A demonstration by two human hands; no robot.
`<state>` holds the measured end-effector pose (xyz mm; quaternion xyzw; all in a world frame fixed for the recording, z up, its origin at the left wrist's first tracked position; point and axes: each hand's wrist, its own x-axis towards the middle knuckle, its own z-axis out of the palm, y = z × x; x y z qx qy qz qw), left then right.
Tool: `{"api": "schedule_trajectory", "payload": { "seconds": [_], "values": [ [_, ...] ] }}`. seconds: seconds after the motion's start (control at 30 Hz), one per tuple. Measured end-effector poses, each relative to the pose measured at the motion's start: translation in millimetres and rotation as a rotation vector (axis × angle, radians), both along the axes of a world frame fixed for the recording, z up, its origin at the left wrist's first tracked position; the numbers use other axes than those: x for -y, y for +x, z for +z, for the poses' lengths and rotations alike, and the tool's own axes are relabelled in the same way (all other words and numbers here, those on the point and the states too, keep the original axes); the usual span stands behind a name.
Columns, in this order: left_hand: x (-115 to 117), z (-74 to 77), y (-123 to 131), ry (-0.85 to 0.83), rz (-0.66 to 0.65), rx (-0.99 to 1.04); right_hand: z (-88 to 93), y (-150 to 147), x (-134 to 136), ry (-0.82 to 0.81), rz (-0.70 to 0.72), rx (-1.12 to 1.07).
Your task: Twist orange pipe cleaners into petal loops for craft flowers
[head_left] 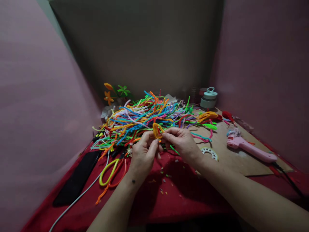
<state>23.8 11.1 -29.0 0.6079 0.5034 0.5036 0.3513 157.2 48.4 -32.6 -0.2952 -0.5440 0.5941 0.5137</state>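
Observation:
My left hand (143, 154) and my right hand (181, 142) meet at the table's middle, both pinching a small orange pipe cleaner loop (156, 129). The fingers of each hand are closed on it, thumbs and forefingers touching the orange fuzz. Just behind the hands lies a big tangled heap of coloured pipe cleaners (145, 117). Scissors with yellow and orange handles (111, 172) lie left of my left wrist on the red cloth (169, 193).
A pink glue gun (251, 149) with a black cord lies on a brown board (231, 158) at the right. A tape roll (210, 152) sits near my right wrist. A black phone (77, 177) with a white cable lies at left. Finished pipe-cleaner flowers (116, 91) and a teal container (209, 98) stand at the back.

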Motion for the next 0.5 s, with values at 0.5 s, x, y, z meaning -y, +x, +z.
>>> {"api": "schedule_trajectory", "payload": {
  "seconds": [0.5],
  "values": [
    [-1.1,2.8,-3.9,-0.03,-0.083,-0.118,1.3,2.2,-5.8,-0.015,0.011,-0.017]
  ]
}}
